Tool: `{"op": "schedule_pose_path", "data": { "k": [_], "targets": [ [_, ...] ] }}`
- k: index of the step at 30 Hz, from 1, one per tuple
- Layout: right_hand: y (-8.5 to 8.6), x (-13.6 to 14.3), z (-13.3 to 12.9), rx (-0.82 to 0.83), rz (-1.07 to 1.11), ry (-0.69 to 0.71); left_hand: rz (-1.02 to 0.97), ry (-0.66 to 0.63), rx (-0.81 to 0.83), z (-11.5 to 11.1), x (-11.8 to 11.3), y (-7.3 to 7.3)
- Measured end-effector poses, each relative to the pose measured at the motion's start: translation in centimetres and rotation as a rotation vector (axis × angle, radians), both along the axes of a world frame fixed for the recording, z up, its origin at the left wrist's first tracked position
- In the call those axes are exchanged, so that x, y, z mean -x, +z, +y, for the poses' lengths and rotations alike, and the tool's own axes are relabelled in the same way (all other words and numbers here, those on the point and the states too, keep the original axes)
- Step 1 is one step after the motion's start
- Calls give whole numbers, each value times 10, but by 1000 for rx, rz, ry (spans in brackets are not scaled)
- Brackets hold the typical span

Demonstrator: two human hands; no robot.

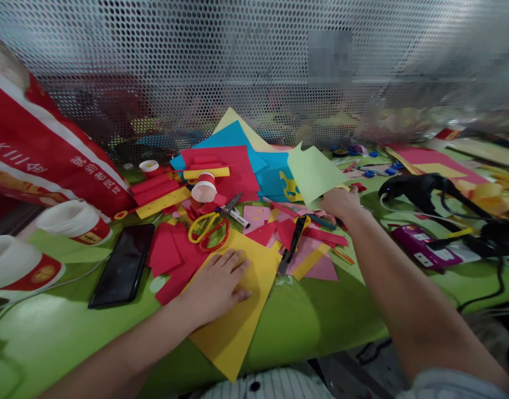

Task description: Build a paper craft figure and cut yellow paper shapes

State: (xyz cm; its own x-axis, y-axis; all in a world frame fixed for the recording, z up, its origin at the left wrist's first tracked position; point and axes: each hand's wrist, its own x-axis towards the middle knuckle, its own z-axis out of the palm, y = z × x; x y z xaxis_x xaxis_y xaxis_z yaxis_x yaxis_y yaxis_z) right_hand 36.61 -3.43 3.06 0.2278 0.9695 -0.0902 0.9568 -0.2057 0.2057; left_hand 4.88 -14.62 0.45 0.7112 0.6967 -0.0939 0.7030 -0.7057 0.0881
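Observation:
My left hand lies flat with spread fingers on a yellow sheet of paper, which hangs slightly past the table's front edge. Scissors with one yellow and one orange handle rest just beyond that sheet, their blades apart, by a white marker. Farther out, my right hand reaches into the paper pile at the lower right edge of a light green sheet. Its fingers are mostly hidden, so I cannot see whether it grips anything. Between the hands lies a black-bladed cutting tool among red and pink scraps.
A black phone and paper cups stand left, before a red bag. Blue sheets lean near the perforated metal screen. A purple box and black cabled device sit right.

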Motion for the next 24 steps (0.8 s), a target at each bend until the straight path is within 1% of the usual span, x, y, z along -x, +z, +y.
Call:
{"op": "schedule_pose_path", "data": {
  "k": [3,6,10,13,15,17,19,21,24],
  "targets": [
    [5,5,-6,-152,0,70,1,9,-5,2,-1,1],
    [4,23,-12,-247,-8,180,-2,34,-38,4,-3,5],
    [-8,57,-17,-289,3,422,-64,50,-146,7,-12,21],
    [-21,75,-21,-269,26,591,-125,-12,-265,18,-29,35],
    [-26,81,-24,-236,64,700,-140,-60,-342,33,-45,40],
    [-28,82,-27,-187,120,789,-134,-65,-345,55,-61,40],
    [-27,82,-30,-153,186,834,-113,15,-242,79,-75,36],
    [-25,81,-31,-141,255,846,-63,144,-102,101,-84,28],
    [-24,81,-33,-122,339,849,-22,141,-32,121,-90,16]
  ]
}}
